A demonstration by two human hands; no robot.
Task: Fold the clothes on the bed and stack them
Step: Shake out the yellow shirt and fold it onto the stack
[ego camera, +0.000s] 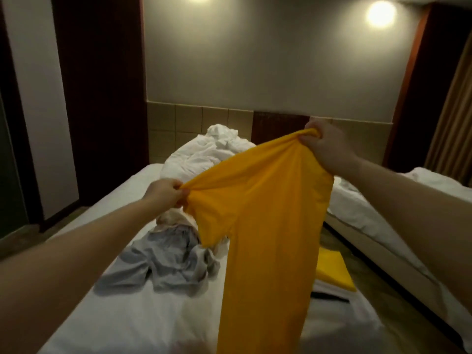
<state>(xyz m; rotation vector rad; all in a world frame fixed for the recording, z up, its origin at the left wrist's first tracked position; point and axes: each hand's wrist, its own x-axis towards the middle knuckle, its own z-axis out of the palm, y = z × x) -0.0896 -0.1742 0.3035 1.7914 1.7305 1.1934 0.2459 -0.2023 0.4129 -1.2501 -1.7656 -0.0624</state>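
**Item:** yellow thin-knit T-shirt (263, 226), held aloft over the white-sheeted bed (127, 315), hanging in a narrow drape.

**Handling, judged:** light, limp, unbreakable, prone to sagging; best taken at shoulder seams or hem corners.

**Left hand** (167, 191): fingers curled, pinching a bunched edge.

**Right hand** (325, 146): fist closed on gathered cloth, raised higher.

**Pending:** crumpled grey garment (166, 261) on the sheet; folded yellow cloth (333, 273) nearby.

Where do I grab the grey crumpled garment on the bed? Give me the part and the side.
Probably pinch the grey garment at its flat near-left flap, coming from the left. That part lies spread on the bed, while its right side is bunched and partly hidden behind the hanging yellow shirt.
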